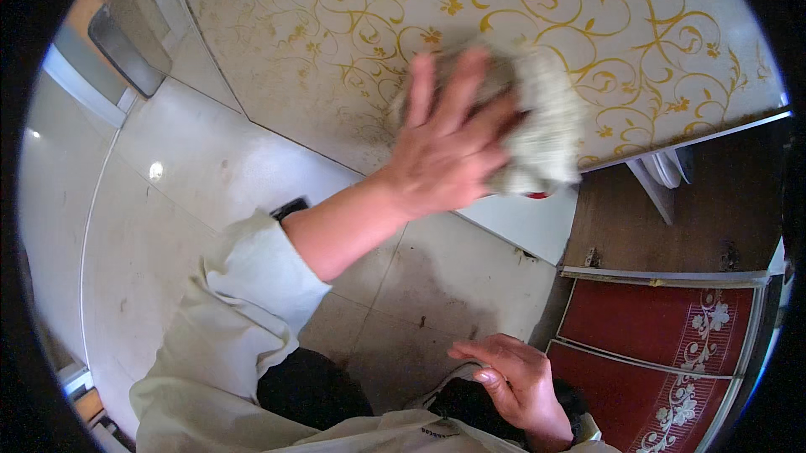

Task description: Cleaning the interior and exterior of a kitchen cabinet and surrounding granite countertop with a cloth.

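My left hand (447, 138) lies with spread fingers on a crumpled pale cloth (551, 119), blurred by motion. The cloth rests against a glossy white panel (630, 31) patterned with gold flowers and scrolls. Greyish smudges mark the panel left of the hand. A small red spot (538, 195) shows at the cloth's lower edge; what it belongs to is hidden. Low in front of my body, my right hand (513, 380) is held in the air, fingers together and slightly bent, thumb apart, with nothing in it.
Right of the panel is a dark brown wooden cabinet interior (680, 220) with hinges. Below it stand red cabinet doors (655, 321) with white floral decoration. A pale tiled floor (170, 214) with dark stains spreads below. A dark rounded panel (129, 43) stands at upper left.
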`<action>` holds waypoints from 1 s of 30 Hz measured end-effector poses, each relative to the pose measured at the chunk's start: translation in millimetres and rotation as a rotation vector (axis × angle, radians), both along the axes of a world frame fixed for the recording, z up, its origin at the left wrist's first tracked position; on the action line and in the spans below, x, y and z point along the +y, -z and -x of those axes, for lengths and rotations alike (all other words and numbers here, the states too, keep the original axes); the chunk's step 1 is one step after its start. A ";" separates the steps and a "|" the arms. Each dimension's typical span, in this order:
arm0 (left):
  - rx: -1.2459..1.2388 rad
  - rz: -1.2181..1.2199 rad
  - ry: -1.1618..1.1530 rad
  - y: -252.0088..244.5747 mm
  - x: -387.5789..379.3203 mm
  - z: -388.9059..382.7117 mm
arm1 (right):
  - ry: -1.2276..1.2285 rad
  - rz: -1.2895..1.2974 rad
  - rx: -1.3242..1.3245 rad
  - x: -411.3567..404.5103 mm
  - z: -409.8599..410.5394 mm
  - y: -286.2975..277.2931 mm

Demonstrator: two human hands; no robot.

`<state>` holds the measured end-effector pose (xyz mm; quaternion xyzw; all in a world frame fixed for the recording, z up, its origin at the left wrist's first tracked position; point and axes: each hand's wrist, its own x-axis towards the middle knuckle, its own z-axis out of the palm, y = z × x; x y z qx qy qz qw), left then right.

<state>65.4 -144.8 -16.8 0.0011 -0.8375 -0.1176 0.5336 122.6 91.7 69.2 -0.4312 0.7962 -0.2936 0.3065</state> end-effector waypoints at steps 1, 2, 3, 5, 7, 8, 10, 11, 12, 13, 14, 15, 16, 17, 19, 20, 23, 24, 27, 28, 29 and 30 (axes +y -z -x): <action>0.096 0.007 -0.011 -23.4 10.1 12.0 | 0.001 0.039 0.020 0.4 2.0 2.1; 0.187 0.019 -0.028 -34.4 13.5 16.2 | 0.000 0.038 0.021 -2.4 1.8 3.7; 0.152 0.056 -0.014 -28.2 15.1 16.4 | -0.023 0.066 0.026 -5.1 2.2 4.6; 0.072 0.181 0.039 7.0 21.0 17.0 | -0.032 0.084 0.018 -5.4 3.7 4.6; -0.089 0.367 0.034 79.5 23.4 13.1 | -0.022 0.079 0.017 -6.5 1.7 5.7; -0.207 0.427 0.056 118.5 18.0 4.6 | -0.021 0.078 0.014 -7.2 1.0 5.8; -0.460 0.557 0.078 178.9 -5.4 -18.8 | -0.021 0.065 0.001 -11.6 -0.7 5.1; -0.585 0.621 0.092 196.3 -13.5 -29.8 | -0.001 0.043 -0.001 -11.2 -2.6 3.2; -0.577 0.610 0.108 208.7 -17.6 -33.8 | 0.012 0.028 0.003 -7.7 -2.5 2.9; -0.612 0.689 0.074 217.5 -27.6 -37.7 | 0.003 0.023 0.009 -5.7 -1.5 3.2; -0.650 0.774 0.034 224.2 -40.9 -41.6 | -0.012 0.025 0.014 -6.6 -0.5 4.1; -0.657 0.776 0.033 229.4 -52.7 -47.1 | -0.014 0.028 0.007 -8.4 -0.9 3.9; -0.680 0.769 0.021 234.2 -63.7 -51.8 | -0.020 0.035 0.004 -10.5 -1.1 3.2; -0.698 0.755 0.013 239.6 -71.9 -55.9 | -0.022 0.035 0.004 -11.2 -1.7 3.0; -0.731 0.715 0.022 246.0 -97.1 -72.8 | -0.026 0.037 0.005 -10.4 -1.6 2.3; -0.765 0.675 0.028 246.8 -107.0 -83.9 | -0.032 0.040 0.006 -10.5 -2.3 2.5; -1.025 0.248 -0.103 228.5 -106.8 -98.7 | -0.007 0.037 0.023 -5.1 -2.6 4.3; -1.032 0.252 -0.101 227.9 -108.2 -102.3 | -0.004 0.039 0.016 -3.8 -1.9 4.7; -0.827 0.149 -0.351 227.3 -112.6 -113.9 | -0.037 0.026 0.016 -1.7 0.6 4.2; -0.789 0.062 -0.350 229.5 -112.7 -115.2 | -0.039 0.030 0.009 -2.9 0.2 4.9; -0.747 -0.027 -0.344 228.9 -110.2 -113.9 | -0.041 0.037 -0.001 -3.6 0.3 5.9; -0.750 -0.028 -0.343 227.7 -107.6 -110.8 | -0.043 0.043 -0.011 -4.2 0.3 6.4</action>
